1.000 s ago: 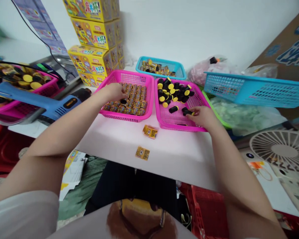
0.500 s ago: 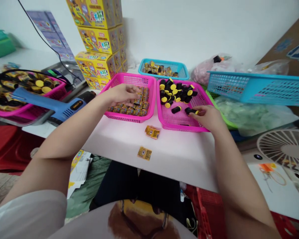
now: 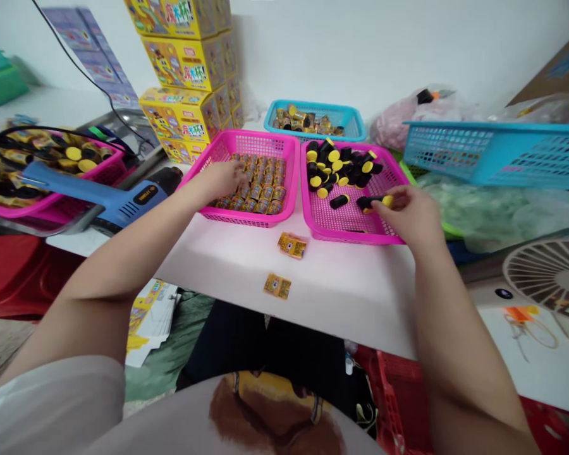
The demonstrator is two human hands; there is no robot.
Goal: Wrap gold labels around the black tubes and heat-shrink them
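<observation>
My left hand (image 3: 224, 179) hovers over the left part of a pink basket (image 3: 284, 213), its fingers bent loosely and apart beside rows of small cylinders with printed labels (image 3: 265, 189). I see nothing held in it, though the fingertips are partly hidden. My right hand (image 3: 415, 218) is at the right side of a second pink basket (image 3: 332, 235). Its thumb and fingers pinch the yellow end of a small black cylinder (image 3: 370, 203). A loose black cylinder (image 3: 340, 201) lies to its left, and a heap of black-and-yellow cylinders (image 3: 336, 165) fills the back of that basket.
Two small printed labels (image 3: 293, 244) (image 3: 277, 286) lie on the white table (image 3: 351, 284). Stacked yellow boxes (image 3: 184, 63), a blue heat gun (image 3: 118, 196) and another full pink basket (image 3: 52, 208) stand left. Blue baskets (image 3: 351, 117) (image 3: 497, 155) stand behind and right; a fan (image 3: 564, 278) is at right.
My left hand has drawn back leftward from the labelled cylinders, leaving more of their rows visible. My right hand has shifted slightly right with the black cylinder. The view has tilted a little.
</observation>
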